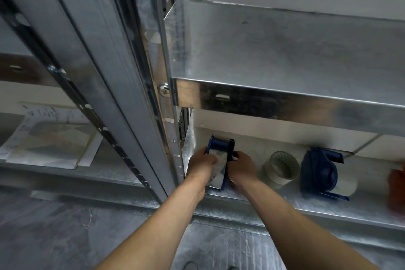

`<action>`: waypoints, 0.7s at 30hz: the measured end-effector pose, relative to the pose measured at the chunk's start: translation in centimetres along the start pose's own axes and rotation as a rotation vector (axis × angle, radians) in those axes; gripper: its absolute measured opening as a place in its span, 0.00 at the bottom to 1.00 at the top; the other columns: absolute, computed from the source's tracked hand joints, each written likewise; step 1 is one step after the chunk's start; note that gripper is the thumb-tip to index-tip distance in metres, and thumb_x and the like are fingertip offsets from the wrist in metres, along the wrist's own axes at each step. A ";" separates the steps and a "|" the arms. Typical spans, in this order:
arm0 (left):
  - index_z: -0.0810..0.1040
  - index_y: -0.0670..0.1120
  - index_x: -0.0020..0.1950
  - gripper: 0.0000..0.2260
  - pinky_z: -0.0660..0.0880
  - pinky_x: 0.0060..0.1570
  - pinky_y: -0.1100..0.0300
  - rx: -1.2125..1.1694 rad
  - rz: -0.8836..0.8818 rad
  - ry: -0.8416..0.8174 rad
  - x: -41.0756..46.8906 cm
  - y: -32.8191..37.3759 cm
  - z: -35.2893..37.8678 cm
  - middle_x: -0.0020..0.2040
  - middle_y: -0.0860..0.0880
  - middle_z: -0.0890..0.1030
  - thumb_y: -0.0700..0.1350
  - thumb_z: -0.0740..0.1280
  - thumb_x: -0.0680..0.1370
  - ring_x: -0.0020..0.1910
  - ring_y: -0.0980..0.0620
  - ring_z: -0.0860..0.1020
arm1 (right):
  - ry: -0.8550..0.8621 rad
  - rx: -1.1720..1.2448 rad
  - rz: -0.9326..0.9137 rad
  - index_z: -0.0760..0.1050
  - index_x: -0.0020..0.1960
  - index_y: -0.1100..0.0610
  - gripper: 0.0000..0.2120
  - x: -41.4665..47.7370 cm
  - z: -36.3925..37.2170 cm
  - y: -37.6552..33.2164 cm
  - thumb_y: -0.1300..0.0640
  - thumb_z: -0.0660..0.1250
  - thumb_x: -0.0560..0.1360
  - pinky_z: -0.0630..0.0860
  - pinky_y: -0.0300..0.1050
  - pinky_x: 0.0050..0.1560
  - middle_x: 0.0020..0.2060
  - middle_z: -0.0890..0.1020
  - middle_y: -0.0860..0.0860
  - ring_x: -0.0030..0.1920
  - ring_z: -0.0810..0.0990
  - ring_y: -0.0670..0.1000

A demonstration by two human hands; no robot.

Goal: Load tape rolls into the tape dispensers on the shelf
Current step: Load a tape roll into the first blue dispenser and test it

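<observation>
A blue tape dispenser [221, 147] with a printed label lies on the lower metal shelf [285, 201], close to the upright post. My left hand [202, 161] grips its left side and my right hand [241, 167] grips its right side. To the right, a loose white tape roll [280, 170] lies on its side. Further right stands a second blue dispenser [322, 175] holding a white roll.
A galvanised upright post [166, 94] rises just left of my hands. An upper shelf [285, 101] overhangs the work area. Papers [50, 138] lie on the neighbouring shelf to the left. Something orange-red [396, 190] sits at the right edge.
</observation>
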State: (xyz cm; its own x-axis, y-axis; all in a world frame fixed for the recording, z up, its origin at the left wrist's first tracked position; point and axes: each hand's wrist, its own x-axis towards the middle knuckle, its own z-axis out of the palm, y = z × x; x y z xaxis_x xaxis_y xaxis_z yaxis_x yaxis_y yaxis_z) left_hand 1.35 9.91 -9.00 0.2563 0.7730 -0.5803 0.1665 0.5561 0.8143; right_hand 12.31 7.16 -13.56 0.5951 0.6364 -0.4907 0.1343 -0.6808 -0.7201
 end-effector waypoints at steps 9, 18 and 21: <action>0.80 0.48 0.52 0.18 0.79 0.50 0.46 0.036 0.002 -0.004 -0.2 0.1 0.0 0.49 0.40 0.84 0.32 0.57 0.73 0.52 0.38 0.81 | -0.038 0.159 0.012 0.74 0.49 0.51 0.12 -0.6 0.0 0.1 0.67 0.63 0.73 0.82 0.57 0.52 0.47 0.84 0.53 0.48 0.84 0.57; 0.78 0.51 0.52 0.19 0.78 0.44 0.53 0.067 -0.002 -0.023 -0.5 0.1 -0.1 0.50 0.43 0.83 0.31 0.57 0.74 0.50 0.42 0.81 | -0.045 0.223 0.007 0.77 0.51 0.52 0.14 -1.0 0.1 0.4 0.68 0.62 0.74 0.83 0.58 0.48 0.46 0.85 0.54 0.45 0.85 0.57; 0.78 0.51 0.55 0.20 0.78 0.44 0.54 0.065 -0.007 -0.024 -0.6 -0.1 -0.2 0.49 0.44 0.83 0.30 0.56 0.74 0.49 0.43 0.81 | -0.038 0.225 -0.001 0.76 0.45 0.48 0.13 -1.2 0.2 0.4 0.67 0.64 0.73 0.83 0.59 0.48 0.45 0.85 0.54 0.44 0.85 0.57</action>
State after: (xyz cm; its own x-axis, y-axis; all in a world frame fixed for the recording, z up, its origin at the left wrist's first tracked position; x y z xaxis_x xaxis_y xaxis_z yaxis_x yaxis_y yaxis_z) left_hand 1.00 9.47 -8.72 0.2772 0.7616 -0.5858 0.2297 0.5395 0.8100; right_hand 11.48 6.14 -13.35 0.5641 0.6531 -0.5051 -0.0480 -0.5848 -0.8098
